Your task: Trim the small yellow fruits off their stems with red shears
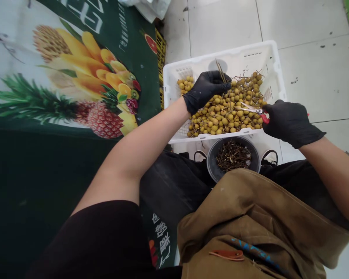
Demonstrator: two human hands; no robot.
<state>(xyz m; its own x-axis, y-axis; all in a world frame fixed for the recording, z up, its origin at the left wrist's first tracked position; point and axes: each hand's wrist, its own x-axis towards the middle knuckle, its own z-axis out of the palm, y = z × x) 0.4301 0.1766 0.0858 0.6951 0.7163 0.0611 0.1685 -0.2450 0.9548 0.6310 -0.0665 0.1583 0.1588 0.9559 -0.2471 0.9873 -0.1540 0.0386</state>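
Observation:
My left hand [207,91], in a black glove, is closed on a bunch of thin brown stems [220,69] above the white crate. Longan fruit [216,116] hangs or lies just below it; I cannot tell which fruits belong to the held stems. My right hand [291,121], gloved too, grips red-handled scissors [254,109] at the crate's right side. The blades point left over the longans and look slightly parted. The white plastic crate [221,56] holds many round yellow-brown longans, some with twigs on them.
A dark bucket [211,162] with cut twigs [234,155] stands between my feet, just in front of the crate. On the left is a green panel [147,85] printed with fruit pictures. A yellow crate [160,48] shows behind it. Pale floor tiles [314,73] lie beyond.

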